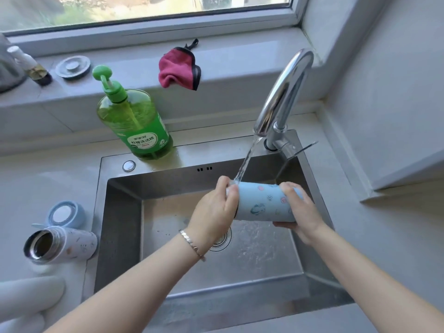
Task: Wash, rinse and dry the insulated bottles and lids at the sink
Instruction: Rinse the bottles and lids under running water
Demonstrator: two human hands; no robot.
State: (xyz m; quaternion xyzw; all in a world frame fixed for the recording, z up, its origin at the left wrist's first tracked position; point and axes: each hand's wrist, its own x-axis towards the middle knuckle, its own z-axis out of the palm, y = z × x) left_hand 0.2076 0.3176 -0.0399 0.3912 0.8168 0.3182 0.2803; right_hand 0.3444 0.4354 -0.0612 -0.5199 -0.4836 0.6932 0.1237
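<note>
1. Nearest to us, over the sink (120, 224), our left hand (213, 212) and right hand (304, 213) hold the blue bottle (262, 203). It lies on its side above the basin, not touching it.
2. The left fingers (229, 188) are curled round the mouth end, and the right fingers are curled round the base end.
3. The water stream (245, 164) lands on the left end of the bottle, just beside our left fingers. We judge this is the rinse step. We cannot tell if water enters the mouth, because the left hand hides it, so the inside may stay unrinsed.
4. The wet wall looks smooth. If one grip loosens, the bottle may slip and hit the steel bottom near the drain (223, 239).
5. Water striking the outside may splash onto the surface (48, 176).
6. On this surface, to the left, the white bottle (62, 243) lies on its side, just beside the sink edge. The blue lid (66, 215) is behind it. A push from our left elbow could make the white bottle roll.
7. Farther away, the soap bottle (137, 123) stands on the back rim and the faucet (286, 92) is running.
8. The pink cloth (179, 70) hangs over the edge of the window sill (240, 58) and could slide down.
</note>
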